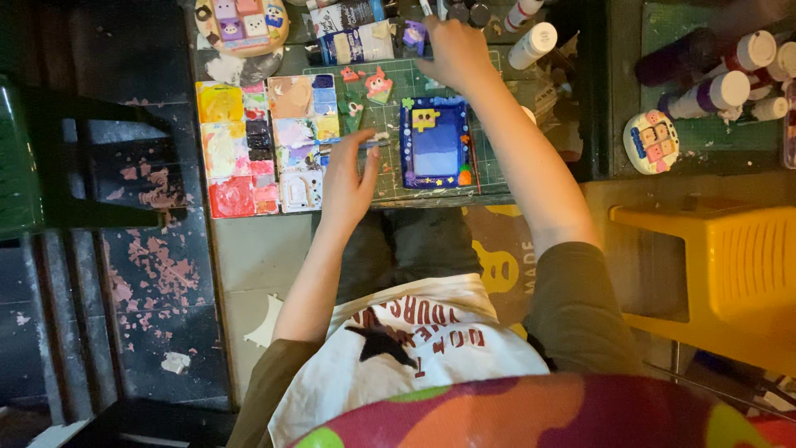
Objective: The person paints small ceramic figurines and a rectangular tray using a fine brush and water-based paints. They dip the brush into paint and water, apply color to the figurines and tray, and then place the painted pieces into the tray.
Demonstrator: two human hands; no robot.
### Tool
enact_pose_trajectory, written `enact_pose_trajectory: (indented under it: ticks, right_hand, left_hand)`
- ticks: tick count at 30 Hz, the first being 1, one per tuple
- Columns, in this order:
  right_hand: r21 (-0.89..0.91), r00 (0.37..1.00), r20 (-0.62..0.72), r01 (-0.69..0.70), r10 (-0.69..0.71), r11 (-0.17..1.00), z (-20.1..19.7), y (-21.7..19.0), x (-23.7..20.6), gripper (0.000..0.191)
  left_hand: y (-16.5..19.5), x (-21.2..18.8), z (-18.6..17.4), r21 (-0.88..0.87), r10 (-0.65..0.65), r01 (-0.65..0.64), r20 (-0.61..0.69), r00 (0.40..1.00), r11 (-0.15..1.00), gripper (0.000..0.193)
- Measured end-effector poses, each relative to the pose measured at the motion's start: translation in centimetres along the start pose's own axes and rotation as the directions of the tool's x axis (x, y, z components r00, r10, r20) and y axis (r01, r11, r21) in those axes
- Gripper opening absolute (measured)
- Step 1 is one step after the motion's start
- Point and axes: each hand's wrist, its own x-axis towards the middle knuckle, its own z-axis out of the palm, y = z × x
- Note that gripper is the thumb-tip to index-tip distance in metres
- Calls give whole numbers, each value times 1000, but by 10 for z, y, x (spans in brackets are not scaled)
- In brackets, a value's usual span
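Note:
My left hand [347, 181] pinches a thin paintbrush [371, 144] whose tip points right, toward a blue painted rectangular frame [435, 143] lying on a green cutting mat [390, 178]. My right hand [454, 51] reaches to the far edge of the mat, its fingers curled beside a small purple painted figure [412, 36]. What the fingers hold is hidden. Small pink [379, 85] and green [354, 106] painted pieces lie on the mat between the frame and the palettes.
Paint-smeared square palettes [249, 149] sit left of the mat. Paint bottles [532, 43] stand at the back and right [713, 91]. Round painted pieces [651, 141] [240, 25] lie nearby. A yellow plastic stool [730, 274] stands at right, a dark flaking bench [157, 274] at left.

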Motion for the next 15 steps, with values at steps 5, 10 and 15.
enact_pose_trajectory:
  ticks: [5, 10, 15]
  right_hand:
    - [-43, 992, -55, -113, 111, 993, 8, -6, 21, 62]
    - [-57, 989, -50, -143, 141, 988, 10, -13, 32, 63]
    - [-88, 988, -7, -157, 157, 984, 10, -14, 36, 57]
  left_hand:
    - [-4, 4, -3, 26, 12, -11, -9, 1000, 1000, 27]
    - [-4, 4, -5, 25, 1, -1, -15, 1000, 1000, 28]
    - [-4, 3, -5, 28, -3, 4, -19, 1000, 1000, 27]
